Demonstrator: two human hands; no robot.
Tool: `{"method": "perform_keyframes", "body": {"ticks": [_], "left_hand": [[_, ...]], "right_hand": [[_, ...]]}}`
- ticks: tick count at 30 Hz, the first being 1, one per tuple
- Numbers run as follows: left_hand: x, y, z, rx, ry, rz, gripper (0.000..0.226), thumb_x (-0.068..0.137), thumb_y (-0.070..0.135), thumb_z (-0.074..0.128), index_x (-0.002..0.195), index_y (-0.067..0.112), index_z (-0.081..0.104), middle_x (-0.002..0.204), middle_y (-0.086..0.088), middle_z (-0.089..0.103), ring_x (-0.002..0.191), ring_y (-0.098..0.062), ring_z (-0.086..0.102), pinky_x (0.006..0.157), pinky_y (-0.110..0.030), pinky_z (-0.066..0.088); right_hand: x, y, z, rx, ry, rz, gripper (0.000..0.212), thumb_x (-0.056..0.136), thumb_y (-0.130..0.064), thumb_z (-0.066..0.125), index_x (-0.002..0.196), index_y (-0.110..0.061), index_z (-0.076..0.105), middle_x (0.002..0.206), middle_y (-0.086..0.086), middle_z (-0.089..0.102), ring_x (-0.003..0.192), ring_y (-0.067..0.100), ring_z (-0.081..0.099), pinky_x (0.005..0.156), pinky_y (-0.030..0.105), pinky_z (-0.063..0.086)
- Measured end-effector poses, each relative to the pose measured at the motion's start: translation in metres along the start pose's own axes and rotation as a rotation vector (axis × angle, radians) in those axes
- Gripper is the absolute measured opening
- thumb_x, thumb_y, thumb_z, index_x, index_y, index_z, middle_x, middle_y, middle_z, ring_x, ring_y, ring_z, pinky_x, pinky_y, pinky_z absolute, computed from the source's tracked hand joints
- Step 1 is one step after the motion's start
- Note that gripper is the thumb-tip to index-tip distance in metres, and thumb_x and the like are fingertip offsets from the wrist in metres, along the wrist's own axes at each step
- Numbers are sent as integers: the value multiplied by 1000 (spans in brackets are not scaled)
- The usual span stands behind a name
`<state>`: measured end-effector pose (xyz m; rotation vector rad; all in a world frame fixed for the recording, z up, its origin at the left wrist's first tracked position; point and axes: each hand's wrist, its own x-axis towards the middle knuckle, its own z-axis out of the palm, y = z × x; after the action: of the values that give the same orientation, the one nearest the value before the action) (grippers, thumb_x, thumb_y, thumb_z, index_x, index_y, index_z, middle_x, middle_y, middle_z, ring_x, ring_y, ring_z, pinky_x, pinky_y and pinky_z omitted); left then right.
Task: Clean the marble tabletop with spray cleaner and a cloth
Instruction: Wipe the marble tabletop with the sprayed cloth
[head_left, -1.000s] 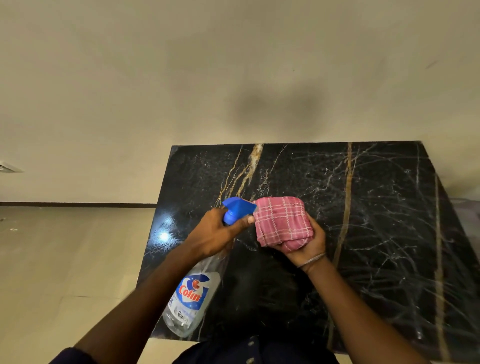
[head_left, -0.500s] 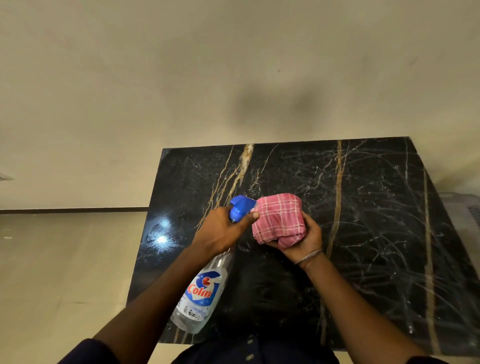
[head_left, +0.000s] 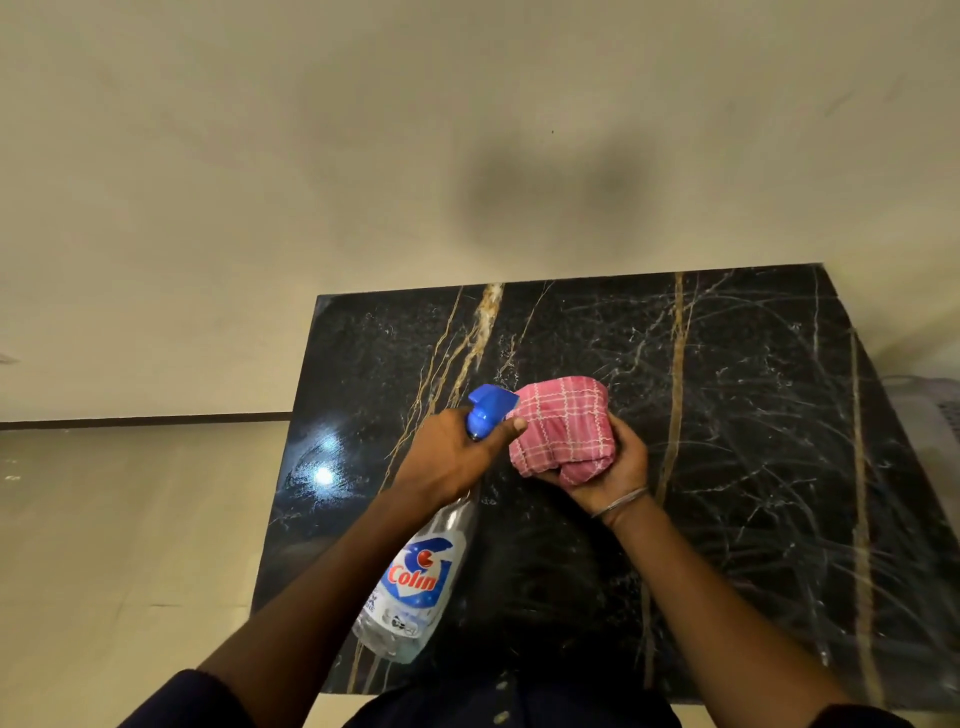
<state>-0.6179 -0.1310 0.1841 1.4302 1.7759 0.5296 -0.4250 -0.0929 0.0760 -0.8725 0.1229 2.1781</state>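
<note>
Two things meet over the middle of the worktop: the pink checked cloth and the blue nozzle of the Colin spray bottle, aimed right at it, almost touching. Bottle's long axis slants toward the near-left edge. Left hand grips its neck; right hand cups the bunched cloth.

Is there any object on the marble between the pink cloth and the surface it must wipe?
Nothing visible. The tabletop is bare around the cloth, which the right hand holds beside the spray bottle in the left hand.
</note>
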Motion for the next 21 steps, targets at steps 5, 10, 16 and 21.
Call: {"method": "perform_keyframes", "body": {"ticks": [5,10,16,21], "left_hand": [[10,-15,-11,-68,38,-67,29,90,52,56,78,25,54,66,4,60,57,-4,57,54,-15,42],[17,-50,-22,-88,96,-187,43,86,59,56,84,17,58,67,1,63,59,-10,61,54,-20,45],[32,-81,-31,-111,76,-241,35,90,52,57,77,19,57,62,3,60,53,-7,56,51,-19,42],[57,-95,-30,-168,68,-279,41,87,54,61,71,16,56,57,2,59,48,-7,55,48,-23,45]], "right_hand": [[16,-19,19,-292,140,-362,48,83,-42,59,120,-12,64,117,17,67,114,36,60,100,51,46],[57,-9,20,-2171,-146,-690,56,90,-52,44,138,-24,52,147,14,45,131,24,46,109,43,36],[106,36,2,-2767,-96,-645,75,92,-70,18,156,-32,12,165,9,3,151,31,-7,107,75,-4],[139,25,19,-2717,-12,-731,66,97,-54,19,156,-25,18,164,8,11,152,28,1,111,72,3]]}}
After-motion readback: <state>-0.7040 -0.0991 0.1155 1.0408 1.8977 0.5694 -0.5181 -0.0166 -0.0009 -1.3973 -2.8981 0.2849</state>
